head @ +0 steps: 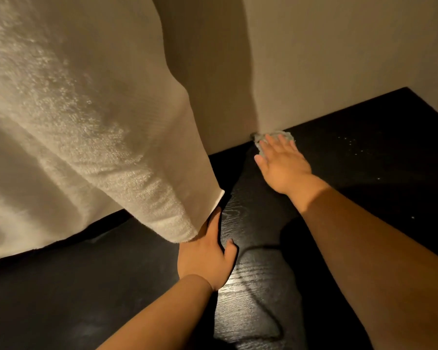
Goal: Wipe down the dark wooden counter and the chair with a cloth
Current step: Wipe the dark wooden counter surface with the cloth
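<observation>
Two bare hands, one left hand [205, 258] and one right hand [283, 165], one small grey cloth [286, 135], one dark wooden counter [253, 286], one large pale towel [86, 122], possibly a robe, two walls [339, 59] meeting in one corner, pale specks [352, 145] too faint to count

Dim, warm yellow light comes from the left. The hanging towel [74, 122] throws a broad soft shadow on the wall [339, 59]. Glare streaks the dark surface [364, 147] along its grain, crossed by arm shadows. The near towel is soft, and edges bow slightly.
</observation>
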The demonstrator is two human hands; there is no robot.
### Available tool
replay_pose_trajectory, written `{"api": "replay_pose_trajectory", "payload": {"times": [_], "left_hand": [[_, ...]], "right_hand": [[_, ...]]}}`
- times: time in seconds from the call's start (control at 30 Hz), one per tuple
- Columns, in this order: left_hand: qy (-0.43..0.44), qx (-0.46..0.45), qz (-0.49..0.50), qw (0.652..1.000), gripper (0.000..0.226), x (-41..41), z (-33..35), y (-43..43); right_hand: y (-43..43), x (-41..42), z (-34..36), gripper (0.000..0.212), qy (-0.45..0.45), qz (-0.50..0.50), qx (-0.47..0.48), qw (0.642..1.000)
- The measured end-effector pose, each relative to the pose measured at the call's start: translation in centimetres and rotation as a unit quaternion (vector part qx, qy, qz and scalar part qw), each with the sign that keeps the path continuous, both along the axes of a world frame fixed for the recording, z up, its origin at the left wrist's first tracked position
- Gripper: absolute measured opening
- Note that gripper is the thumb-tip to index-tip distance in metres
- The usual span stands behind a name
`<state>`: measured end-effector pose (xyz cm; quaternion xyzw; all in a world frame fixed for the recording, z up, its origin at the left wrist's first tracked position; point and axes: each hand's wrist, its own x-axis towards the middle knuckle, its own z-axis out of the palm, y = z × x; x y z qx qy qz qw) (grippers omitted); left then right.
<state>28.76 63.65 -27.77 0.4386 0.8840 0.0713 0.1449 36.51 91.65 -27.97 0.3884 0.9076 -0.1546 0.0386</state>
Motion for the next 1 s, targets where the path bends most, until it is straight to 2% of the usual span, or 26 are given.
{"api": "replay_pose_trajectory", "payload": {"times": [0.1,0.23,0.33,0.4,0.47,0.57,0.63,0.73,0.83,0.93,1.0], "left_hand": [[-0.003,-0.003,0.004,1.000,0.077,0.0,0.0,-0.1],[-0.002,0.002,-0.003,1.000,0.077,0.2,0.5,0.0],[0.001,0.002,-0.003,1.000,0.076,0.1,0.3,0.0],[0.000,0.005,0.001,1.000,0.076,0.1,0.2,0.0],[0.001,0.007,0.003,1.000,0.076,0.1,0.2,-0.1],[0.004,-0.001,0.002,1.000,0.076,0.1,0.2,0.0],[-0.005,-0.001,0.008,1.000,0.075,0.2,0.3,-0.1],[-0.006,0.002,0.007,1.000,0.075,0.2,0.4,0.0],[0.001,0.004,0.002,1.000,0.075,0.2,0.2,0.1],[0.005,0.002,0.006,1.000,0.075,0.2,0.1,0.0],[0.010,0.005,0.003,1.000,0.075,0.3,0.2,0.0]], "right_hand": [[-3.2,0.1,-0.2,0.073,0.014,-0.030,-0.009,0.999],[-9.4,2.7,-0.5,0.079,0.050,0.091,0.019,0.994],[-7.2,3.5,-0.5,0.077,0.041,0.123,0.029,0.991],[-3.7,3.5,-0.6,0.079,0.034,0.072,0.058,0.995],[0.0,3.5,-0.2,0.076,0.004,-0.001,0.049,0.999],[0.3,2.9,0.0,0.070,-0.008,-0.062,0.022,0.998],[-3.1,2.8,0.0,0.074,0.013,-0.037,0.022,0.999],[-9.5,4.5,-0.5,0.073,0.049,0.071,0.042,0.995],[-9.7,6.3,-0.3,0.069,0.040,0.126,0.045,0.990],[-5.8,7.2,-0.5,0.064,0.058,0.054,0.093,0.993],[-4.0,7.6,-0.3,0.068,0.039,-0.029,0.077,0.996]]}}
